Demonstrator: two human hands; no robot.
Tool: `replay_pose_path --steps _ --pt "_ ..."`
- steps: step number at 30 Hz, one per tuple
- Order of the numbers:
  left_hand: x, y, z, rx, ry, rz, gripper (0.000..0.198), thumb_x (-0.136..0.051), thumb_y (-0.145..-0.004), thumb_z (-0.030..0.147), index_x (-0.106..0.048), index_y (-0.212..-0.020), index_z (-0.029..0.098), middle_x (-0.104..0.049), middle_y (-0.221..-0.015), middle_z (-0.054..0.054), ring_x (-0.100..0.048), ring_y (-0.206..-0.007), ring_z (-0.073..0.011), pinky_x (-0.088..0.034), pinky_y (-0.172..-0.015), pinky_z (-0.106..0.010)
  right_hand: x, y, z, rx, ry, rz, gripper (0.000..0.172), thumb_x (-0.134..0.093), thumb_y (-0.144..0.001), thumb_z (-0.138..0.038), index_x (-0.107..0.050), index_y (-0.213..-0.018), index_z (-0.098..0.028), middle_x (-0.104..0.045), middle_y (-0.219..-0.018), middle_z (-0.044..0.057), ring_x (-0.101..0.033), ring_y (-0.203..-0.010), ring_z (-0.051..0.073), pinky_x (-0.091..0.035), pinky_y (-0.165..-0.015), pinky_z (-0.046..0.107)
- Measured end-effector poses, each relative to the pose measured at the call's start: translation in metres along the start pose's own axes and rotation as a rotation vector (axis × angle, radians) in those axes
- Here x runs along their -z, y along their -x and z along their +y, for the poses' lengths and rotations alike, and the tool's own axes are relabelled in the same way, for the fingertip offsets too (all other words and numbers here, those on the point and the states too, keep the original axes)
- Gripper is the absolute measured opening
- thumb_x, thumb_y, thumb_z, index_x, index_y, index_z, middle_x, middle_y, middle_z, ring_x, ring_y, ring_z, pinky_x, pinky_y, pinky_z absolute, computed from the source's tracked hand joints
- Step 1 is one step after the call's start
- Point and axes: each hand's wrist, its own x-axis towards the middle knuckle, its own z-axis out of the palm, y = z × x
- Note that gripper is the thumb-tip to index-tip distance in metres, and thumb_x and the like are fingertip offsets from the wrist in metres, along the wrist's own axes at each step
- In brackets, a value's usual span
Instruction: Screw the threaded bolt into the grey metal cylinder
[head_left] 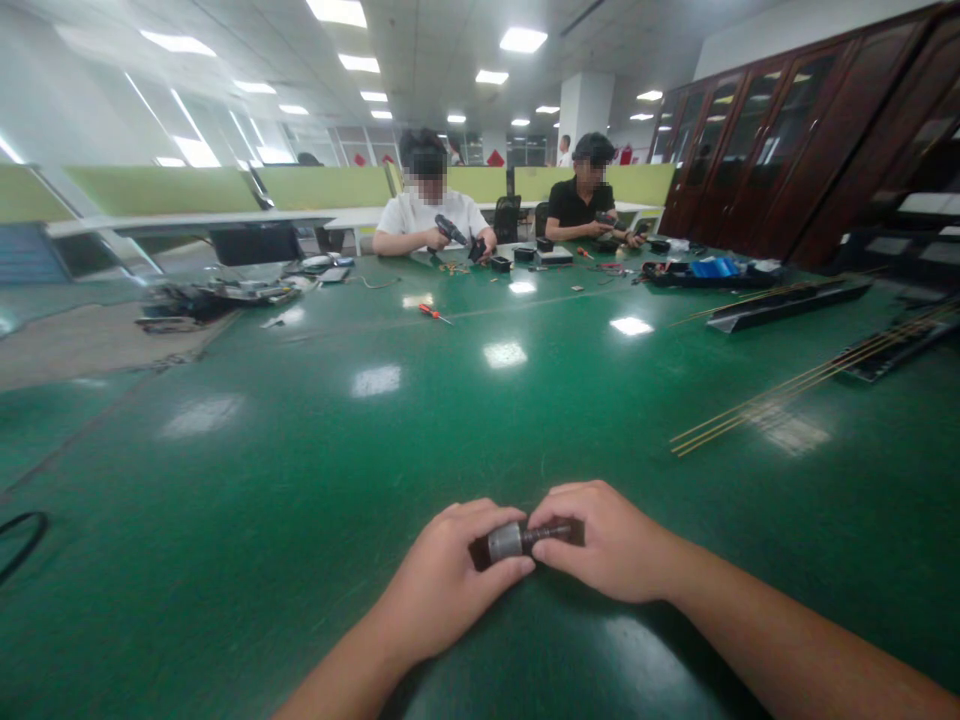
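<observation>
Near the front of the green table (315, 500), a short metal part (506, 540) lies crosswise between my hands. It has a silver-grey cylinder on its left and a thinner, dark, ridged shaft on its right; its exact kind I cannot make out. My left hand (457, 560) is curled round the cylinder end, thumb at the front and fingers behind. The fingers and thumb of my right hand (600, 540) close round the shaft end. My palms hide both outer ends of the part.
A red-handled screwdriver (432, 312) lies far ahead. Several thin brass-coloured rods (780, 395) and a dark channel-shaped piece (787, 304) are at right. A black cable (26, 535) curves in at left. Two people sit opposite, one holding a power drill (450, 230).
</observation>
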Motion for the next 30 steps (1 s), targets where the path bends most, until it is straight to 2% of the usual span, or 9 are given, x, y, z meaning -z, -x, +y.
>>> replay_pose_path --steps 30 --pt "0.0001 0.0007 0.0004 0.015 0.025 0.003 0.022 -0.074 -0.089 0.029 -0.071 -0.11 0.029 -0.071 -0.099 0.003 -0.063 -0.095 -0.0192 -0.041 -0.086 -0.031 0.003 0.0012 -0.0025 0.011 0.014 -0.008 0.007 -0.069 -0.086 -0.022 -0.075 -0.089 -0.019 -0.071 -0.08 0.0 -0.063 -0.073 0.014 -0.043 -0.069 0.025"
